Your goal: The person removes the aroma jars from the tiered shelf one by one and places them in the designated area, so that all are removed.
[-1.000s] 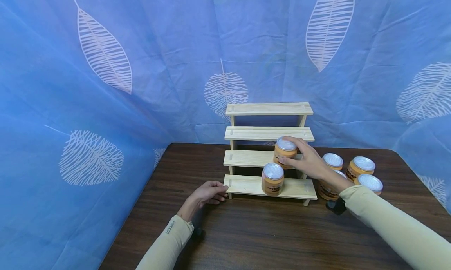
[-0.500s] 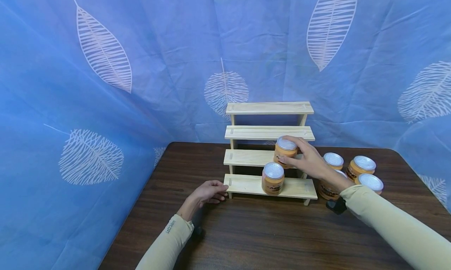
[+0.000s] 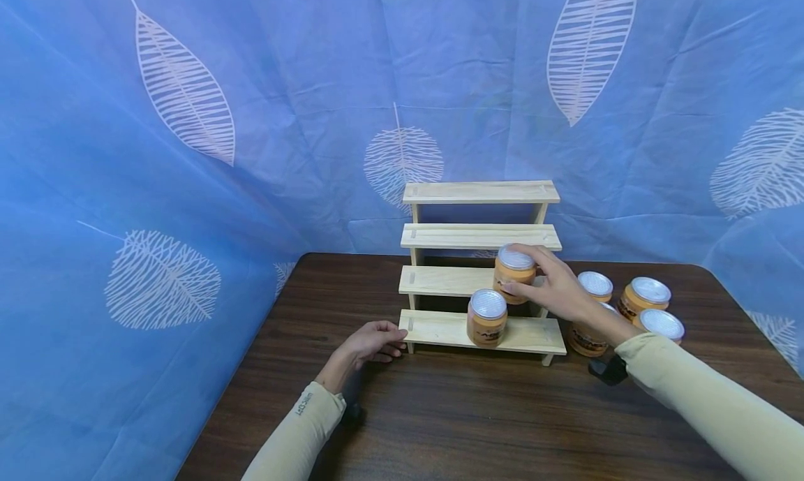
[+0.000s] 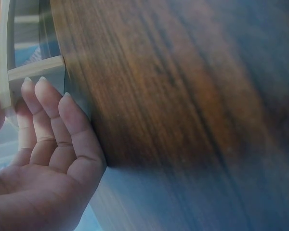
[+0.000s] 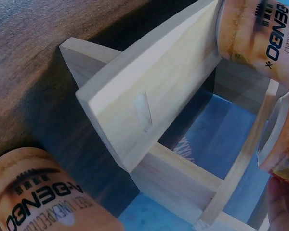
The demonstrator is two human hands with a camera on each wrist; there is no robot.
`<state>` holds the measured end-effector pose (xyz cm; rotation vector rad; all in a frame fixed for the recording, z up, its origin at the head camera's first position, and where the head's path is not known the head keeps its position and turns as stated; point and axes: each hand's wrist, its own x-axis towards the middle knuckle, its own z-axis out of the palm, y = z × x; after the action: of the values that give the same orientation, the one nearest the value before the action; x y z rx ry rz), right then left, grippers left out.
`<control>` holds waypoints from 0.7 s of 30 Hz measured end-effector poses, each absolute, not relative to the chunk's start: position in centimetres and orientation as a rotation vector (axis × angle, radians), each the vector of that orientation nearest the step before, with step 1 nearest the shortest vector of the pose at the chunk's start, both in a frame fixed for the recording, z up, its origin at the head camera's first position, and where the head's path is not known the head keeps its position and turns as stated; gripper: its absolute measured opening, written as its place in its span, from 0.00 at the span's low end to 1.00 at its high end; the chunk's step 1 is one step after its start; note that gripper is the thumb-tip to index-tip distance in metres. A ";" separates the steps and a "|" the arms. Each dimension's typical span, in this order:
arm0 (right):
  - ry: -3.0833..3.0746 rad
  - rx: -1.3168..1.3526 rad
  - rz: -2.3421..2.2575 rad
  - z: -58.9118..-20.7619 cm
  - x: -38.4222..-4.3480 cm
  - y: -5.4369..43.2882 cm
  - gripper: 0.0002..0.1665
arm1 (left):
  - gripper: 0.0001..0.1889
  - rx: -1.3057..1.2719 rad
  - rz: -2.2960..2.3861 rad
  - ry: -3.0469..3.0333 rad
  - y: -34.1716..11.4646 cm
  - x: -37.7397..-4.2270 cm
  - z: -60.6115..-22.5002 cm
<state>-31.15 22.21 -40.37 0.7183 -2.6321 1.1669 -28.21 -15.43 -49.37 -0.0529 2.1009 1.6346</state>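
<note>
A four-tier wooden display stand (image 3: 433,280) stands on the table. My left hand (image 3: 372,343) pinches the left end of its lowest shelf (image 3: 436,327); in the left wrist view the thumb and fingers (image 4: 79,130) lie on either side of the board. My right hand (image 3: 557,289) grips an orange jar (image 3: 506,274) with a clear ridged lid, at the right part of the second shelf from the bottom. In the right wrist view this jar's base (image 5: 274,130) shows, close over the shelf edge. Another such jar (image 3: 486,326) stands upright on the lowest shelf, right of its middle.
Several more orange jars (image 3: 642,301) stand grouped on the dark wooden table (image 3: 477,418) to the right of the stand, partly behind my right forearm. One of them (image 5: 43,192) shows beside the stand in the right wrist view. A blue leaf-print cloth (image 3: 301,118) hangs behind.
My right hand has shifted slightly to the right and a little down with the jar. My left hand has stayed at the stand's lowest shelf.
</note>
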 end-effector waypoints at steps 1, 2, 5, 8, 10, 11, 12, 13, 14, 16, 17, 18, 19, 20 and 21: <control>-2.630 0.713 1.171 -40.3 -31.1 22.3 0.44 | 0.11 -0.051 1.635 2.100 -15.4 -28.2 -49.4; -2.629 0.707 1.179 -40.2 -31.0 22.4 0.44 | 0.12 -0.050 1.637 2.100 -15.5 -28.2 -49.4; -2.627 0.709 1.191 -39.9 -30.6 22.6 0.44 | 0.11 -0.052 1.639 2.097 -15.5 -28.2 -49.4; -2.621 0.705 1.204 -39.5 -30.2 22.9 0.43 | 0.11 -0.059 1.641 2.096 -15.5 -28.3 -49.4; -2.619 0.705 1.197 -39.2 -29.9 23.1 0.43 | 0.11 -0.060 1.641 2.098 -15.5 -28.3 -49.5; -2.616 0.694 1.205 -39.1 -29.8 23.2 0.43 | 0.11 -0.062 1.641 2.099 -15.5 -28.3 -49.5; -2.615 0.682 1.211 -39.0 -29.7 23.3 0.42 | 0.11 -0.063 1.641 2.099 -15.4 -28.3 -49.5; -2.616 0.672 1.209 -38.8 -29.5 23.4 0.42 | 0.11 -0.062 1.640 2.100 -15.4 -28.3 -49.5; -2.615 0.662 1.207 -38.7 -29.4 23.5 0.42 | 0.11 -0.061 1.640 2.102 -15.4 -28.3 -49.4; -2.612 0.652 1.191 -38.4 -29.1 23.8 0.43 | 0.11 -0.062 1.639 2.101 -15.4 -28.3 -49.4; -2.613 0.645 1.187 -38.2 -29.0 24.0 0.43 | 0.10 -0.062 1.640 2.099 -15.4 -28.3 -49.4; -2.614 0.643 1.174 -38.1 -28.9 24.1 0.43 | 0.10 -0.062 1.640 2.098 -15.4 -28.3 -49.4; -2.617 0.638 1.163 -38.0 -28.8 24.4 0.44 | 0.10 -0.063 1.641 2.096 -15.4 -28.2 -49.4; -2.619 0.635 1.157 -37.9 -28.7 24.6 0.44 | 0.10 -0.064 1.642 2.094 -15.4 -28.3 -49.4; -2.621 0.636 1.151 -37.8 -28.7 24.8 0.45 | 0.10 -0.064 1.643 2.093 -15.4 -28.3 -49.4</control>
<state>-28.67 24.83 -37.83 0.6358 -2.6212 1.1513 -28.26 -15.36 -49.43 -0.0644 2.0926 1.6434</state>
